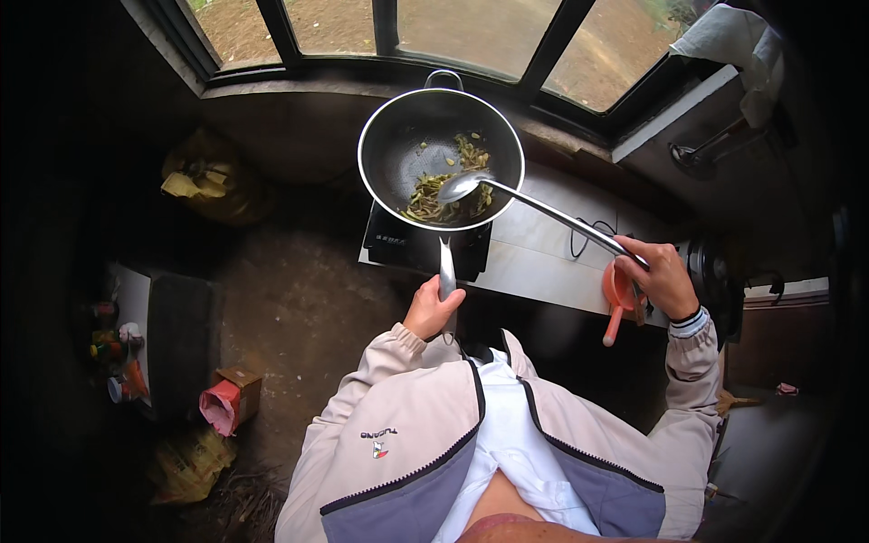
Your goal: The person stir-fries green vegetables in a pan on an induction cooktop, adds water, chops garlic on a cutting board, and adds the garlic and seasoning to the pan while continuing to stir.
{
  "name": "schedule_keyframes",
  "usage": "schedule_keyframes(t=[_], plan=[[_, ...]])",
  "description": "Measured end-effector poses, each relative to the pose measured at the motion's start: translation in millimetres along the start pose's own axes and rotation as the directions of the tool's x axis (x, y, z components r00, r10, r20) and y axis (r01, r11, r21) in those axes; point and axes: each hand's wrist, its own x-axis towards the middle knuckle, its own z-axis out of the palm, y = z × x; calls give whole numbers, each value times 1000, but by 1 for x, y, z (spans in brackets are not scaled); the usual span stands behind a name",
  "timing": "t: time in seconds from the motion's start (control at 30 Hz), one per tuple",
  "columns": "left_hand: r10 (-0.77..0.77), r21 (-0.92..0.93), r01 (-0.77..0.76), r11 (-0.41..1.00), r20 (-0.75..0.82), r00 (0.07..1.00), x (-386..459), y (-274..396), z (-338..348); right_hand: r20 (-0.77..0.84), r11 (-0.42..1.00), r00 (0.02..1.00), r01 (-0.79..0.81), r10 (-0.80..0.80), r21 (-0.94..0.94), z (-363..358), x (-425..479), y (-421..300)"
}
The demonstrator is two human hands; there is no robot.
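Note:
A deep dark wok [400, 149] with a pale rim sits over a black induction cooker [428, 248]. My left hand [432, 309] is closed around the wok's long metal handle [446, 265], on the side towards me. Out to the right, my right hand [660, 277] grips the end of a long steel ladle [557, 216]. Its bowl rests in or just above chopped greenish-brown vegetables [434, 203] in the wok. Several pale pieces lie apart from the pile. An orange plastic dipper [616, 292] stands just below my right hand on the counter.
A white tiled counter [536, 254] runs right from the cooker, with a black cord [579, 237] on it. Windows [468, 34] rise behind the wok. Another ladle [686, 155] hangs at the right wall. Left are a yellowish sack [220, 180] and a cardboard box [248, 390] on the floor.

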Motion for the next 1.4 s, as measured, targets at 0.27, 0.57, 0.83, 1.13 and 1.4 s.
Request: schedule_keyframes(t=[0.27,0.57,0.83,1.13,1.4], plan=[[-12,-1,12,1000,-1,1000,1,-10,-3,-26,999,999,34,-35,-40,11,7,-9],[-11,19,11,1000,17,1000,2,-12,-3,54,998,998,16,-13,-58,18,21,-4],[-8,23,8,1000,9,1000,1,-6,0,45,993,999,27,-22,-116,36,24,17],[-18,30,17,999,18,1000,2,-5,-3,194,770,928,-371,317,518,120,50,34],[23,74,-25,997,24,999,0,-2,-5,161,845,980,-184,117,503,119,-10,-14]])
